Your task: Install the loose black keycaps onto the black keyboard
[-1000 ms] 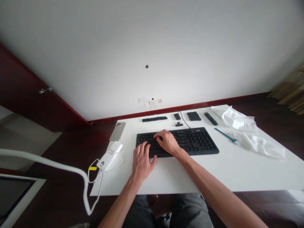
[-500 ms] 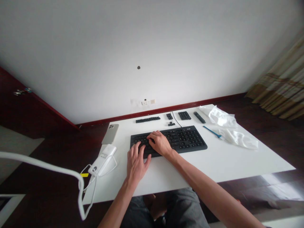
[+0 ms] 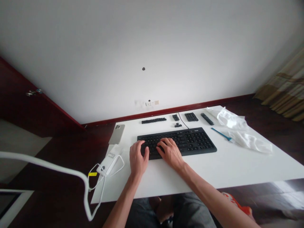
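A black keyboard lies on the white table in front of me, keys facing up. My left hand is around its front left corner, with thumb and index finger over the keys and the other fingers at the left side. On the left half of the keys rests my right hand, its fingers bent and a little apart, holding nothing I can see. Behind the keyboard lie a row of loose keycaps, small keycap groups and a keycap block.
At the left are a phone and a white power strip with a looped cable. To the right lie a black stick-like object, a blue brush-like tool and crumpled white plastic bags.
My left hand has turned and drawn its spread fingers off the keys to the left corner. My right hand has shifted slightly toward the keyboard's front. The view has swung left.
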